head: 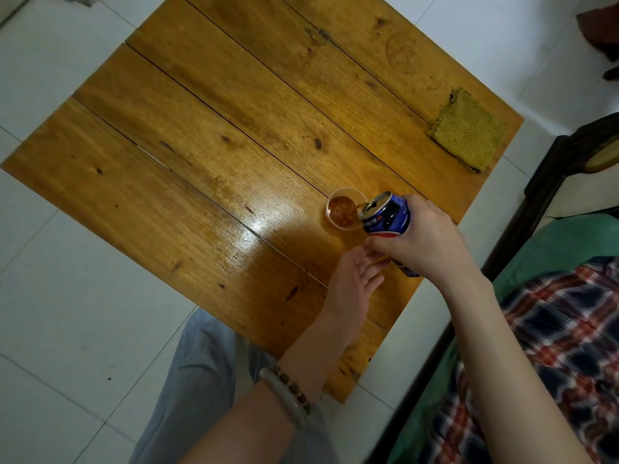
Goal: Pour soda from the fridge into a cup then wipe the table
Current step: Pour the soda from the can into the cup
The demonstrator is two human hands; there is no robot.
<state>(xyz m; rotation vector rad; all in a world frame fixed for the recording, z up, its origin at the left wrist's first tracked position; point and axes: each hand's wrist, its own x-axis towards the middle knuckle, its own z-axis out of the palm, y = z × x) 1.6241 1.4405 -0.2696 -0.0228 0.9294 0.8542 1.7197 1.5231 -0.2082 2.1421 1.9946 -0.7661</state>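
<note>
A blue soda can (pixel 388 214) is tilted over a clear plastic cup (pixel 345 211) on the wooden table (pixel 201 145), and brown soda streams from it into the cup. The cup holds fizzy brown liquid. My right hand (pixel 425 239) grips the can from its right side. My left hand (pixel 355 283) lies flat on the table just below the can, fingers extended, holding nothing. A folded yellow-green cloth (pixel 469 132) lies near the table's right corner.
White floor tiles (pixel 50 78) surround the table. A dark wooden bench frame (pixel 549 182) with a green cover (pixel 569 242) and a plaid cloth (pixel 576 329) stands to the right. My grey trouser leg (pixel 201 380) is below the table.
</note>
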